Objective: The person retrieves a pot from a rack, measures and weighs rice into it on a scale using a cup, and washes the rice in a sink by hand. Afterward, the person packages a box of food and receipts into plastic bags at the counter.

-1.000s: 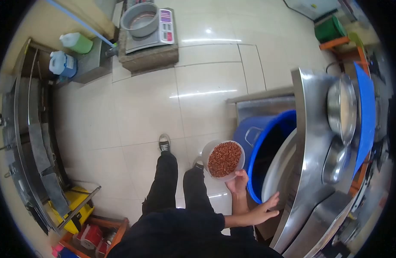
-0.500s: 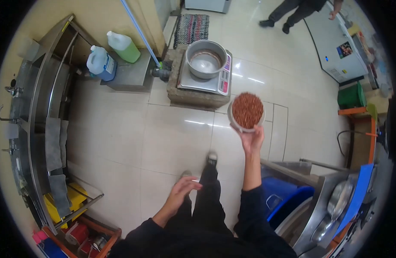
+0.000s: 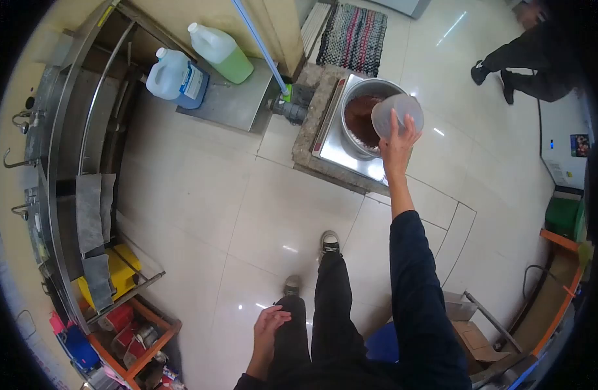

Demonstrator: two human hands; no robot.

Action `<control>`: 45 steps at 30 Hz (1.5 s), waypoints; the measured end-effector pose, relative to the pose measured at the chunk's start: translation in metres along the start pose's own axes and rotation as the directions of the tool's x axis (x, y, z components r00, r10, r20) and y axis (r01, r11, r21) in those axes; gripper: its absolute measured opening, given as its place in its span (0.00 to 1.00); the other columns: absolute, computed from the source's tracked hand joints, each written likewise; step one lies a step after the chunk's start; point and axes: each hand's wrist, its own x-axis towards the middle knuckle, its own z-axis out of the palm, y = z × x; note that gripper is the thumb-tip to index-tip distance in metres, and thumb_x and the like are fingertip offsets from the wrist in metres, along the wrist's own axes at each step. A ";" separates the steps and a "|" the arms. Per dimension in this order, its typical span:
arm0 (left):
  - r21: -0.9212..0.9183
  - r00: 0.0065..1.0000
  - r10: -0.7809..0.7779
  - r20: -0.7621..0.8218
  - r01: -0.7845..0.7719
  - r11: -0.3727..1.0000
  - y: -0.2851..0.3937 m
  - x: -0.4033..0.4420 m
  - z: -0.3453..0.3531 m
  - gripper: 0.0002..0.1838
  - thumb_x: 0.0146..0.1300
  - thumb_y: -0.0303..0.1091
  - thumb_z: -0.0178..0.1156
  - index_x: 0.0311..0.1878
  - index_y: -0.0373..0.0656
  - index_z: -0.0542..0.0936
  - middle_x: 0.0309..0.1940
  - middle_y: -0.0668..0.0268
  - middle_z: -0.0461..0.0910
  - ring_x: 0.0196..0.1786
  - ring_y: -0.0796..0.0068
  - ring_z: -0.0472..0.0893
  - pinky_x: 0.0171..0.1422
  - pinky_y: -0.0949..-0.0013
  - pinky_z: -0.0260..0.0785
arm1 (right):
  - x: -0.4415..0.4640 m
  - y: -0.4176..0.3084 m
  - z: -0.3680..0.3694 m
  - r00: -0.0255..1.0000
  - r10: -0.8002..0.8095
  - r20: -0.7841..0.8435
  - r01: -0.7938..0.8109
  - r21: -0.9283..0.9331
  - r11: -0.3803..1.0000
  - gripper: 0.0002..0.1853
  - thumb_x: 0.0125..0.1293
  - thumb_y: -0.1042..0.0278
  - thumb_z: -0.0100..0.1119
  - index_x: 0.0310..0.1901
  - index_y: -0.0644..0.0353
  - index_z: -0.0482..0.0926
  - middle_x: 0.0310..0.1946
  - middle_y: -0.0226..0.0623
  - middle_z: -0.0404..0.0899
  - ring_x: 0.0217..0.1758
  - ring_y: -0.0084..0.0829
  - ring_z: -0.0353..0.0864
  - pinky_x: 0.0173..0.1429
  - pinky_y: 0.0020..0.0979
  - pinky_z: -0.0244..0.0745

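Observation:
My right hand (image 3: 397, 144) grips a translucent plastic tub (image 3: 403, 106), which is tipped over the right side of a metal pot (image 3: 375, 88). Reddish-brown grains (image 3: 360, 117) cover the inside bottom of the pot; the tub's mouth faces down into it and its contents are hidden from me. Beneath the pot is a flat silver scale (image 3: 370, 167) resting on a stone block (image 3: 304, 140). My left hand (image 3: 268, 325) hangs near my left thigh, holding nothing, with its fingers loosely stretched and slightly bent.
Two jugs, one blue (image 3: 178, 81) and one green (image 3: 224, 55), stand on a metal ledge (image 3: 237, 110) left of the block. A blue pole (image 3: 263, 49) leans there. A woven mat (image 3: 353, 39) lies behind. Another person's legs (image 3: 529, 68) are at upper right. A sink counter (image 3: 52, 195) runs along the left.
My right hand has moved forward to the pot and turned the grain-filled tub over; grains now lie in the pot, which looked bare before. My left hand has dropped lower.

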 end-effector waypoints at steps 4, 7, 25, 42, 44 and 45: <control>0.074 0.998 -0.037 0.054 0.033 0.997 -0.005 0.008 0.022 0.13 0.63 0.29 0.46 0.50 0.37 0.69 0.40 0.60 0.77 0.44 0.72 0.76 0.52 0.72 0.63 | 0.001 0.008 0.003 0.976 -0.181 -0.117 0.173 -0.074 0.982 0.44 0.38 0.79 0.65 0.62 0.41 0.61 0.61 0.42 0.50 0.68 0.42 0.47 0.67 0.60 0.42; 0.098 0.993 -0.017 0.118 0.005 0.995 0.001 0.008 0.037 0.13 0.63 0.27 0.46 0.50 0.36 0.70 0.40 0.59 0.77 0.44 0.72 0.76 0.53 0.71 0.64 | 0.000 0.005 -0.025 0.976 -0.045 -0.214 0.060 0.063 0.996 0.41 0.41 0.77 0.66 0.61 0.45 0.62 0.62 0.41 0.49 0.67 0.42 0.49 0.66 0.58 0.46; 0.215 0.353 -0.078 0.932 -0.370 0.904 -0.138 -0.120 0.069 0.15 0.65 0.28 0.47 0.54 0.36 0.69 0.47 0.62 0.74 0.52 0.75 0.72 0.58 0.72 0.62 | -0.537 -0.057 -0.346 0.004 0.747 0.664 0.264 0.720 -0.642 0.36 0.50 0.44 0.58 0.59 0.50 0.61 0.60 0.37 0.59 0.62 0.40 0.59 0.62 0.49 0.59; 0.319 0.470 -0.015 0.882 -0.575 0.753 -0.410 -0.278 0.108 0.34 0.53 0.27 0.59 0.64 0.42 0.57 0.59 0.59 0.60 0.61 0.66 0.61 0.60 0.64 0.57 | -0.784 -0.157 -0.446 -0.074 0.779 0.622 -0.279 0.737 -0.615 0.35 0.64 0.45 0.42 0.67 0.55 0.46 0.60 0.37 0.60 0.61 0.36 0.63 0.58 0.45 0.66; 0.241 0.341 -0.013 0.940 -0.637 0.732 -0.383 -0.291 0.108 0.33 0.53 0.27 0.58 0.63 0.43 0.59 0.58 0.59 0.61 0.61 0.66 0.61 0.60 0.64 0.57 | -0.780 -0.145 -0.489 -0.019 0.742 0.670 -0.285 0.708 -0.647 0.34 0.63 0.48 0.45 0.66 0.55 0.50 0.60 0.39 0.60 0.63 0.42 0.59 0.61 0.46 0.63; 0.188 0.286 0.023 0.958 -0.687 0.702 -0.359 -0.293 0.107 0.31 0.53 0.27 0.57 0.62 0.42 0.60 0.58 0.59 0.61 0.61 0.67 0.61 0.60 0.64 0.56 | -0.778 -0.140 -0.511 0.005 0.719 0.695 -0.290 0.689 -0.664 0.34 0.62 0.49 0.46 0.65 0.56 0.52 0.60 0.40 0.60 0.64 0.45 0.57 0.62 0.47 0.62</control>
